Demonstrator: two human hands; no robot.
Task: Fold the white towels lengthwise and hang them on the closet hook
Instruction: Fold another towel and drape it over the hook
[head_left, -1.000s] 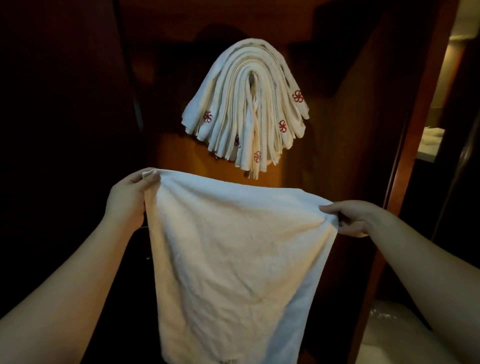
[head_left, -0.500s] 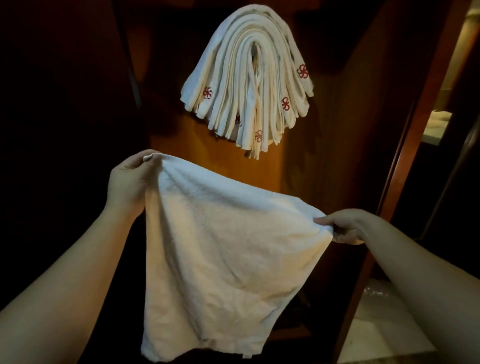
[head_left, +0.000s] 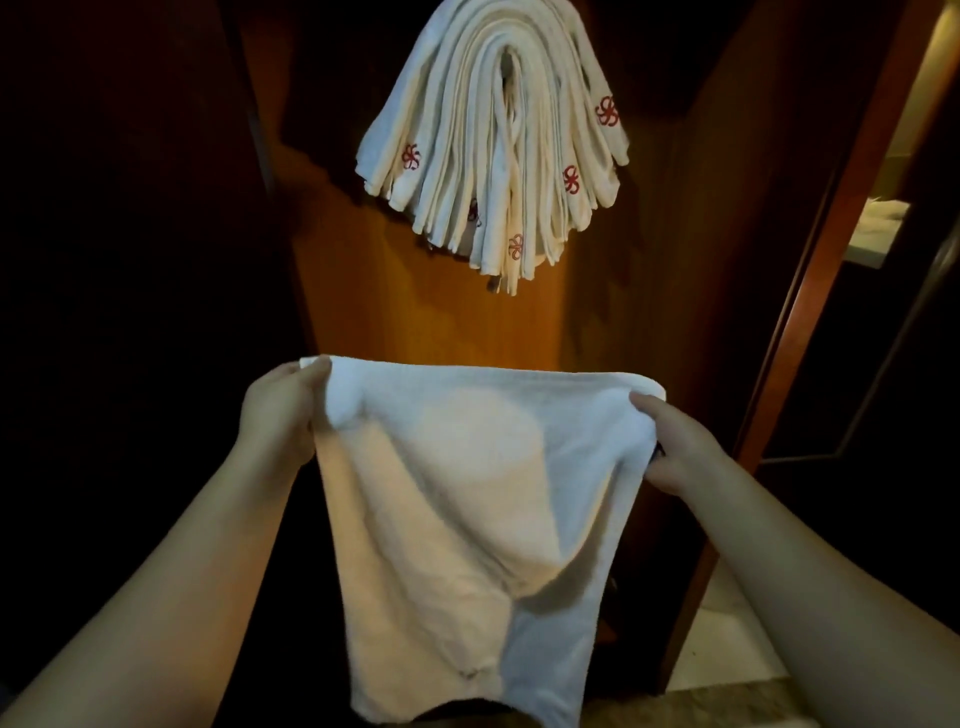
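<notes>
1. holding a white towel (head_left: 467, 499) stretched below the hung towels (head_left: 493, 140), i saw left hand (head_left: 283, 415) and right hand (head_left: 675, 447) pinching its top corners.
2. i judged lengthwise folding came next: bringing corners together.

Left hand (head_left: 283, 415): pinching the towel (head_left: 467, 493) corner, fingers curled.
Right hand (head_left: 680, 447): gripping the opposite corner, level with the left.
Arms: reaching forward, apart.

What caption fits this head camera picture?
Two hands hold a white towel below the hanging towels.
</notes>
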